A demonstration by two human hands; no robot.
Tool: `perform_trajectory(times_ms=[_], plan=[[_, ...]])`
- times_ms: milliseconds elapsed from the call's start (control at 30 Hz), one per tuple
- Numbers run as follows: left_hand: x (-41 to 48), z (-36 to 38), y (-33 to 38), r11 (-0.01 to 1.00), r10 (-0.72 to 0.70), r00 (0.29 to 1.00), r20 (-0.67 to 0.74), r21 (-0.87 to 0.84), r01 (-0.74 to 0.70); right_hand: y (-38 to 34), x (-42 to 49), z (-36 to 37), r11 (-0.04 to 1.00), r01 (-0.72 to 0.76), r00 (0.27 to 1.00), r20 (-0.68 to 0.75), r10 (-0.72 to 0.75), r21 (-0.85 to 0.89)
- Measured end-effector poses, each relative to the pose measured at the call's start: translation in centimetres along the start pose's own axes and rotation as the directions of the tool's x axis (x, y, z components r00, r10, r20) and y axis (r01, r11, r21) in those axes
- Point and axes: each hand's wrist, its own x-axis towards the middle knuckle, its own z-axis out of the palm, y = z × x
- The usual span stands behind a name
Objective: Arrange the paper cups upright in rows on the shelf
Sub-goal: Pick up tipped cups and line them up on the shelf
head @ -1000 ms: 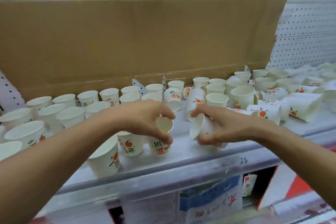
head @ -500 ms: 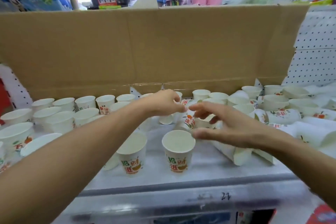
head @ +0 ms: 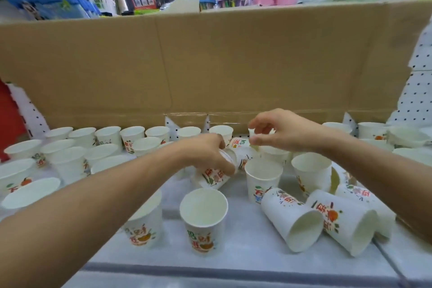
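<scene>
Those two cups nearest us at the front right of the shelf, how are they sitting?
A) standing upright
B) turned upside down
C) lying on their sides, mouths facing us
C: the left tipped cup and the right tipped cup lie sideways on the shelf, open mouths toward the camera.

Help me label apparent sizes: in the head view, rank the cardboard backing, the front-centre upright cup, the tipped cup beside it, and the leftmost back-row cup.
1. cardboard backing, by far largest.
2. front-centre upright cup and tipped cup: alike, not ranked.
3. leftmost back-row cup, smallest looking; likely just farther from the camera.
</scene>
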Motion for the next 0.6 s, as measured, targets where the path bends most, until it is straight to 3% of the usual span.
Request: perform_trajectory(times_ms=[200,433,600], plan=[[-3.6,-2.6,-5.8,0.992,0.030,0.999,-0.034,-0.125,-0.034,-1.9,5.5,2.3,0.997,0.021,0.997,0.074,-0.016,-0.070],[-4.9,-3.1,-9.0,0.995,0.097,0.995,0.002,-0.017,-0.097,-4.2,8.9,5.4,0.974,-0.138,0.969,0.179,0.171,-0.180],[-5.3,-3.8,-10.0,0.991,0.118,0.990,0.074,0.060,-0.122,-4.9,9.5,6.0,0.963,-0.154,0.962,0.188,0.197,-0.221]])
